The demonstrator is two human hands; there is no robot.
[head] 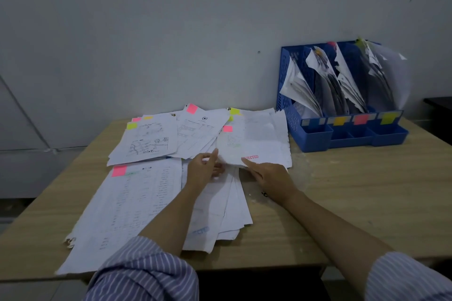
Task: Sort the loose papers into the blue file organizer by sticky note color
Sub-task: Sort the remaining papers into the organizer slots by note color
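Note:
Loose papers [146, 190] with pink, yellow and orange sticky notes lie spread over the left and middle of the wooden table [342, 190]. A sheet with a pink sticky note and a red stamp [241, 145] is lifted at its near edge. My left hand [204, 170] pinches that edge at the left. My right hand [266, 175] holds the same edge at the right, thumb on top by the stamp. The blue file organizer [308, 134] stands at the back right, holding papers in several slots labelled with coloured notes.
A grey wall runs behind the table. A dark piece of furniture [439, 110] shows at the far right edge. Bare wood lies in front of the organizer and along the right side of the table.

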